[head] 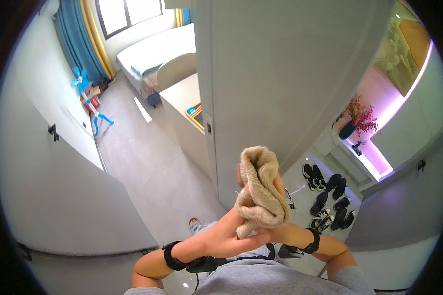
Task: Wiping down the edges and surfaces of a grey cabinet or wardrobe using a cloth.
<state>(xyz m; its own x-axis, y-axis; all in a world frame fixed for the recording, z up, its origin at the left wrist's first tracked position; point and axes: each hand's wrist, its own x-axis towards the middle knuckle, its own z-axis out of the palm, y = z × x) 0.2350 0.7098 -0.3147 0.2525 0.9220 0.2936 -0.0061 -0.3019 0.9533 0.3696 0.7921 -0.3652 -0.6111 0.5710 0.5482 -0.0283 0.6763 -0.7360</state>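
Observation:
A beige, plush-looking cloth (262, 191), bunched into loose folds, is held up in front of my chest. My left hand (227, 234) grips it from the left side, thumb stretched across below it. On the other side my right hand (280, 232) also holds the cloth, which hides most of that palm and its fingers. Just beyond the hands stands a grey door-frame wall (280, 84); whether the cloth touches it I cannot tell. A black strap goes around each forearm.
To the left, a grey door (70, 191) stands beside a doorway into a bedroom with a bed (162, 44), a desk (181, 96) and a blue standing toy-like stand (92, 107). Several pairs of shoes (328, 199) lie on the floor at right, below a lit shelf (376, 162) with a dark vase (347, 130).

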